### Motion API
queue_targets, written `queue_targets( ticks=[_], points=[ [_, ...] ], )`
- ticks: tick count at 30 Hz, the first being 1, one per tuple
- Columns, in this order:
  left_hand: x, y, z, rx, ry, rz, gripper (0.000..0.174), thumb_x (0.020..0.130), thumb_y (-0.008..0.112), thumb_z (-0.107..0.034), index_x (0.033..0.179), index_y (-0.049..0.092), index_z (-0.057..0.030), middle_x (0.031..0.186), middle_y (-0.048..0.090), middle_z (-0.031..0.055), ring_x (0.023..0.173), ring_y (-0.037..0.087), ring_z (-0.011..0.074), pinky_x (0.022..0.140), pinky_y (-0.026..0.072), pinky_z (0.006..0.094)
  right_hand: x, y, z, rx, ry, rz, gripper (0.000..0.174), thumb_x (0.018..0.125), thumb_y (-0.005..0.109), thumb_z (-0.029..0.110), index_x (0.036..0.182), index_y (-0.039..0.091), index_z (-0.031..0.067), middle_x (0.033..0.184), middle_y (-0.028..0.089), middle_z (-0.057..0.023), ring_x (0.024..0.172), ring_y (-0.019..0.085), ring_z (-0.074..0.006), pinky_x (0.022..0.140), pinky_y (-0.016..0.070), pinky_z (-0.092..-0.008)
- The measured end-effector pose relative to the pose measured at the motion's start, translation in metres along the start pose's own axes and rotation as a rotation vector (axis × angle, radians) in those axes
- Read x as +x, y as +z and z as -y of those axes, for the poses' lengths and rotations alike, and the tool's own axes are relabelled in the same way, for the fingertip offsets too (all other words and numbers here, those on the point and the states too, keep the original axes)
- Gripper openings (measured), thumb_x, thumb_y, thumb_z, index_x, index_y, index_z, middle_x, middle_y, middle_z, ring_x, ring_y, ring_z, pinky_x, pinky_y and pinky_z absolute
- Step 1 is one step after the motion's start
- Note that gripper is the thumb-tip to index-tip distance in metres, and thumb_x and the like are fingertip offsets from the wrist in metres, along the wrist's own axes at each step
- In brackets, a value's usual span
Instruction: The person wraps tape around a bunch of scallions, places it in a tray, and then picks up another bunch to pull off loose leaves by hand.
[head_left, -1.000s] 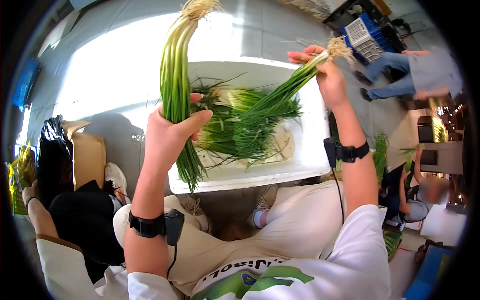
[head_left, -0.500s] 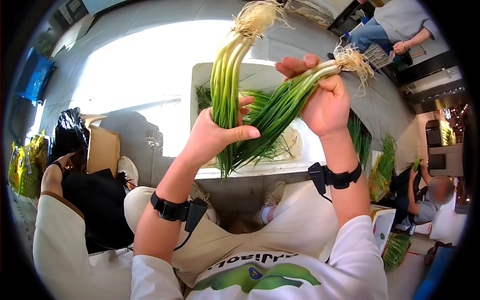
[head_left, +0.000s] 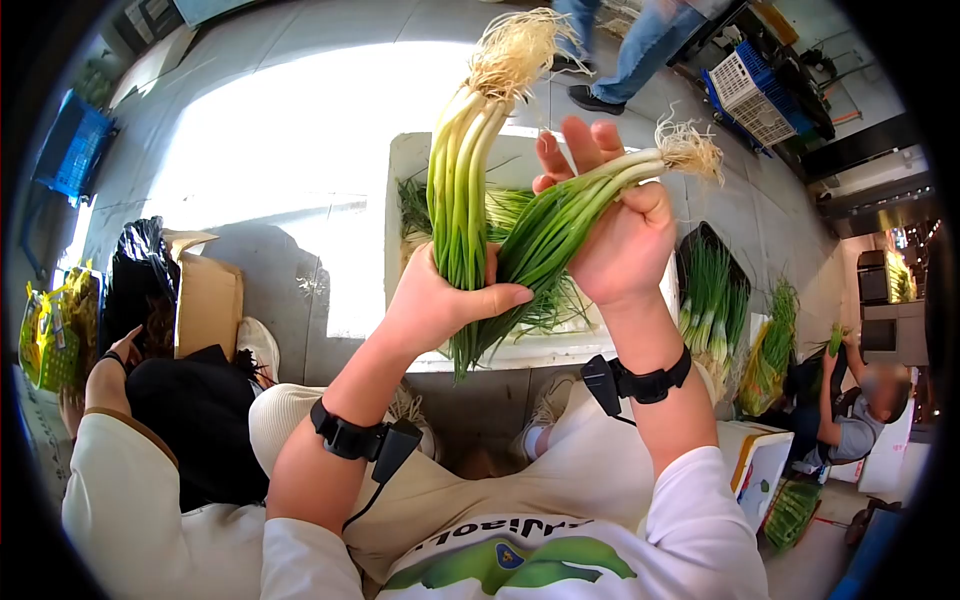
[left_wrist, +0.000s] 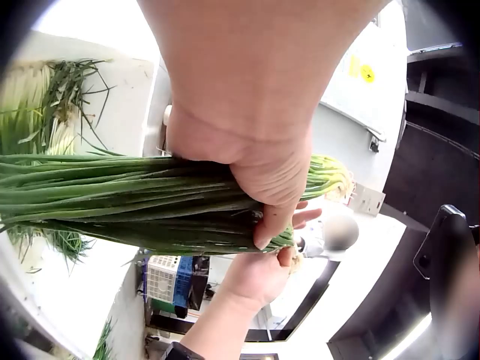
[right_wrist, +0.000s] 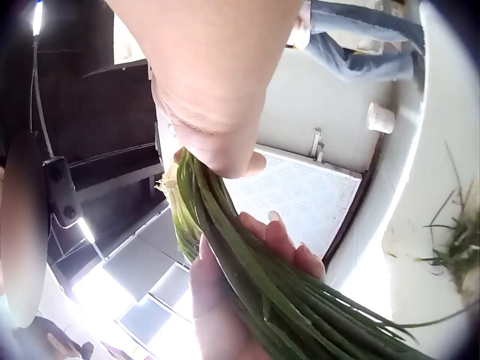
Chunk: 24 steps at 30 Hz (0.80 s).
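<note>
In the head view my left hand [head_left: 425, 300] grips a bunch of spring onions [head_left: 458, 190] around its green leaves, with the pale stalks and shaggy roots pointing up. My right hand [head_left: 625, 245] holds a thinner bunch of spring onions [head_left: 575, 215] near its white ends, thumb against the stalks and the other fingers straight and spread. Its leaves slant down to my left thumb, where they cross the first bunch. In the left wrist view the dark leaves [left_wrist: 127, 202] run under my left hand. The right wrist view shows long leaves [right_wrist: 262, 285] trailing from the right hand.
Below the hands, a white foam box [head_left: 500, 352] holds more spring onions. Further greens [head_left: 715, 305] stand at the right. To the left are a cardboard box [head_left: 208, 300] and a black bag [head_left: 140, 280]. Another person's legs [head_left: 640, 50] show behind, near a crate [head_left: 750, 95].
My left hand and its bunch have moved right, toward the other bunch; the leaves now cross. The right hand has come lower and nearer, its fingers spreading out. A passer-by has moved.
</note>
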<state>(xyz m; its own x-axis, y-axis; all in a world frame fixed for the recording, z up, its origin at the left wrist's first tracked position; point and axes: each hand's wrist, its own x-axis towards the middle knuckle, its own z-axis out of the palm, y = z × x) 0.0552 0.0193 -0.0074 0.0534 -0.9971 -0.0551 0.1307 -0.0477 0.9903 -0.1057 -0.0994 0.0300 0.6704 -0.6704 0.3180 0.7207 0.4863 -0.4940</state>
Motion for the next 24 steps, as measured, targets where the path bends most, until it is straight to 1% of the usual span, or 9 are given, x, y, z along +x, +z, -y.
queue_targets(
  ticks=[1, 2, 7, 9, 11, 13, 17, 19, 24],
  points=[
    [0.000, 0.000, 0.000, -0.001, -0.001, 0.001, 0.033, 0.071, 0.086, -0.015, 0.071, 0.054, -0.0052, 0.069, 0.056, -0.0024, 0.066, 0.050, 0.0081, 0.061, 0.0434, 0.0269, 0.000, 0.004, -0.001, -0.032, 0.013, -0.056, 0.051, 0.088, 0.040, 0.018, 0.137, 0.047, 0.0094, 0.146, 0.046, -0.0227, 0.135, 0.042, -0.0368, 0.109, 0.0382, -0.0432],
    [-0.001, 0.001, -0.001, 0.058, 0.012, -0.017, 0.033, 0.071, 0.086, -0.015, 0.072, 0.054, -0.0050, 0.069, 0.056, -0.0020, 0.065, 0.050, 0.0086, 0.061, 0.0433, 0.0271, 0.001, 0.005, -0.001, -0.033, 0.043, 0.031, 0.055, 0.089, 0.039, 0.019, 0.143, 0.042, 0.0066, 0.151, 0.038, -0.0223, 0.137, 0.040, -0.0330, 0.113, 0.0342, -0.0421],
    [0.000, 0.001, -0.005, 0.144, 0.064, -0.053, 0.032, 0.070, 0.086, -0.016, 0.072, 0.055, -0.0048, 0.068, 0.056, -0.0008, 0.063, 0.050, 0.0094, 0.059, 0.0442, 0.0279, -0.012, 0.007, -0.009, -0.394, 0.090, -0.127, 0.057, 0.094, 0.045, 0.022, 0.145, 0.036, -0.0011, 0.143, 0.046, -0.0165, 0.132, 0.044, -0.0235, 0.113, 0.0320, -0.0370],
    [-0.001, 0.001, -0.005, 0.125, 0.049, -0.068, 0.032, 0.070, 0.086, -0.016, 0.072, 0.055, -0.0048, 0.068, 0.056, -0.0009, 0.063, 0.050, 0.0092, 0.059, 0.0446, 0.0277, -0.020, 0.007, -0.008, -0.863, 0.127, -0.127, 0.062, 0.095, 0.052, 0.036, 0.142, 0.040, -0.0026, 0.140, 0.049, -0.0155, 0.129, 0.047, -0.0212, 0.110, 0.0348, -0.0352],
    [-0.002, 0.002, -0.004, 0.103, 0.030, -0.082, 0.032, 0.070, 0.085, -0.015, 0.072, 0.056, -0.0048, 0.068, 0.057, -0.0009, 0.063, 0.051, 0.0089, 0.059, 0.0451, 0.0275, -0.026, 0.007, -0.009, -0.857, 0.126, -0.148, 0.063, 0.094, 0.058, 0.034, 0.142, 0.039, -0.0035, 0.134, 0.053, -0.0124, 0.123, 0.050, -0.0183, 0.107, 0.0362, -0.0339],
    [-0.002, 0.002, -0.003, 0.106, 0.044, -0.098, 0.032, 0.071, 0.085, -0.016, 0.073, 0.056, -0.0049, 0.068, 0.057, -0.0011, 0.063, 0.052, 0.0085, 0.060, 0.0460, 0.0272, -0.030, 0.006, -0.009, -0.816, 0.090, -0.126, 0.048, 0.096, 0.064, 0.021, 0.135, 0.047, -0.0022, 0.124, 0.058, -0.0067, 0.112, 0.054, -0.0132, 0.099, 0.0420, -0.0300],
    [-0.003, 0.003, 0.000, 0.157, -0.005, -0.092, 0.032, 0.071, 0.086, -0.016, 0.073, 0.056, -0.0050, 0.069, 0.058, -0.0013, 0.064, 0.052, 0.0084, 0.060, 0.0461, 0.0274, -0.037, 0.006, -0.008, -0.849, 0.073, -0.173, 0.039, 0.096, 0.065, 0.015, 0.128, 0.053, -0.0031, 0.119, 0.061, -0.0054, 0.105, 0.056, -0.0107, 0.093, 0.0450, -0.0275],
    [-0.003, 0.005, 0.001, 0.167, -0.025, -0.081, 0.033, 0.071, 0.086, -0.017, 0.075, 0.056, -0.0049, 0.069, 0.058, -0.0010, 0.064, 0.052, 0.0089, 0.060, 0.0463, 0.0273, -0.042, 0.004, -0.003, -0.893, 0.155, -0.195, 0.038, 0.099, 0.055, 0.014, 0.131, 0.051, -0.0060, 0.124, 0.061, -0.0115, 0.118, 0.054, -0.0160, 0.104, 0.0400, -0.0318],
    [-0.004, 0.005, 0.005, 0.182, -0.024, -0.106, 0.033, 0.071, 0.086, -0.018, 0.073, 0.056, -0.0043, 0.069, 0.057, -0.0006, 0.064, 0.052, 0.0098, 0.062, 0.0467, 0.0280, -0.048, 0.004, 0.000, -0.916, 0.134, -0.203, 0.037, 0.099, 0.050, 0.013, 0.131, 0.051, -0.0063, 0.124, 0.060, -0.0120, 0.115, 0.056, -0.0157, 0.102, 0.0418, -0.0313]
  ],
)
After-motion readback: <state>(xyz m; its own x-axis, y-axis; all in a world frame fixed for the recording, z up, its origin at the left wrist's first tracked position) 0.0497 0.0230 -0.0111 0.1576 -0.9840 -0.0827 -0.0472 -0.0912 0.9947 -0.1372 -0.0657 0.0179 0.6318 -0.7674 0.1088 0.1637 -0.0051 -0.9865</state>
